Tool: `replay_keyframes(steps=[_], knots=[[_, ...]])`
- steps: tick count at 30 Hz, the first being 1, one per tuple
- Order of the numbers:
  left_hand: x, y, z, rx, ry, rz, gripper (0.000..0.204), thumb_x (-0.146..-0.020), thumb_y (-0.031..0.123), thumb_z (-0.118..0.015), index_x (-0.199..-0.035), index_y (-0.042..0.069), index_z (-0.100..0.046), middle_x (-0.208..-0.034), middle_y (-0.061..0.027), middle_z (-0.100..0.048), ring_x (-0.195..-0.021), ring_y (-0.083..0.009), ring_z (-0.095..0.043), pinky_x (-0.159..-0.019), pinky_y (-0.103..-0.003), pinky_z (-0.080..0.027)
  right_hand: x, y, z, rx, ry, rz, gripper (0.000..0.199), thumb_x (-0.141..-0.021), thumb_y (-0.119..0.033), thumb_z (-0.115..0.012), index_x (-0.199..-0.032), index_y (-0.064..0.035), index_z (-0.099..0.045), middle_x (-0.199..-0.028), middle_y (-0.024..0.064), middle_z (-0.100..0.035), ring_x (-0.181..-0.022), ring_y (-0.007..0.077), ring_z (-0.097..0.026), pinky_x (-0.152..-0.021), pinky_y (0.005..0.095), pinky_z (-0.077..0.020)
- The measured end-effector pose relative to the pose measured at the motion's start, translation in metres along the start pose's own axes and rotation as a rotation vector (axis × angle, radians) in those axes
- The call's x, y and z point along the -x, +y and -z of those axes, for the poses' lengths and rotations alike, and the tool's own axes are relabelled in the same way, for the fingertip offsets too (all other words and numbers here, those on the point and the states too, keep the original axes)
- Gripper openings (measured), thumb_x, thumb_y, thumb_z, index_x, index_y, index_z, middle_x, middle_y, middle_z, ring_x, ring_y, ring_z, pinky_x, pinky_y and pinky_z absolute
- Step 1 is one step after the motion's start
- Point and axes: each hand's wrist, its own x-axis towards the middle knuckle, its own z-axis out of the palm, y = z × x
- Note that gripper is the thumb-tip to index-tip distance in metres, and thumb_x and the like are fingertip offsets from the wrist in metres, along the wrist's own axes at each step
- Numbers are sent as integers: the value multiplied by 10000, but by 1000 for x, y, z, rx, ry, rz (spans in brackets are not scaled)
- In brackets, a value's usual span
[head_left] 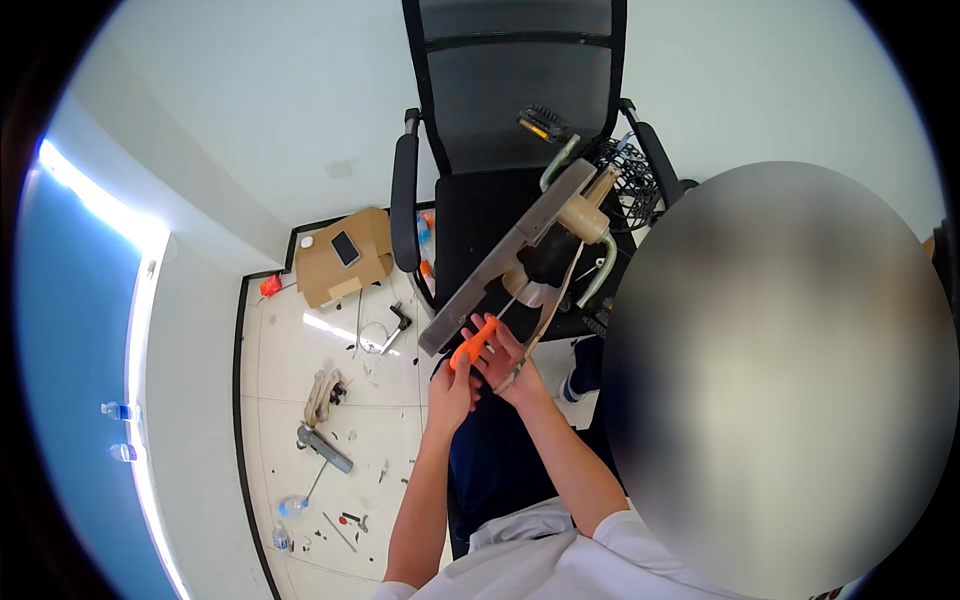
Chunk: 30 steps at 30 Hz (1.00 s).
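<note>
Screwdriver (472, 346), orange-handled, points up toward pedal-crank assembly (582, 220) lying on office chair (515, 85). Left hand (455, 395) closed on handle end; right hand (508, 368) half open, palm up, handle across fingers. Looks partly dismantled: grey metal piece (328, 452) loose on floor (385, 412); pedal (543, 124) still attached. Cannot tell whether tip is seated.

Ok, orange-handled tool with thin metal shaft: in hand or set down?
In hand: left hand and right hand are both at its orange handle. Tip seated or not: cannot tell.
</note>
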Motion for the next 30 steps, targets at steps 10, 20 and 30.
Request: replay_keyframes(steps=[10, 20, 30], knots=[[-9, 1, -2, 158, -3, -219, 292, -864, -17, -606, -1156, -32, -601, -878, -81, -637, -735, -126, -623, -633, -216, -488, 8, -3, -6, 56, 51, -26, 344, -949, -296, -571, -1229, -98, -538, -1254, 104, -568, -1145, 219, -557, -966, 336, -459], [-13, -6, -13, -160, 113, -566, 437, -717, -81, -654, -1131, 58, -666, -1046, -126, -643, -953, -220, -634, -837, -299, -497, -6, -8, 23, 136, 65, -132, 322, -909, -220, -638, -1214, -140, -576, -1162, 67, -610, -1056, 199, -592, -904, 336, -494], [-9, -20, -29, 364, 83, -276, 279, -920, 212, -584, -1093, 2, -645, -966, -92, -685, -854, -145, -645, -763, -291, -510, -30, -33, 63, 286, -29, -186, 321, -872, -306, -632, -1106, -86, -647, -1106, 72, -666, -1023, 202, -624, -915, 354, -504]])
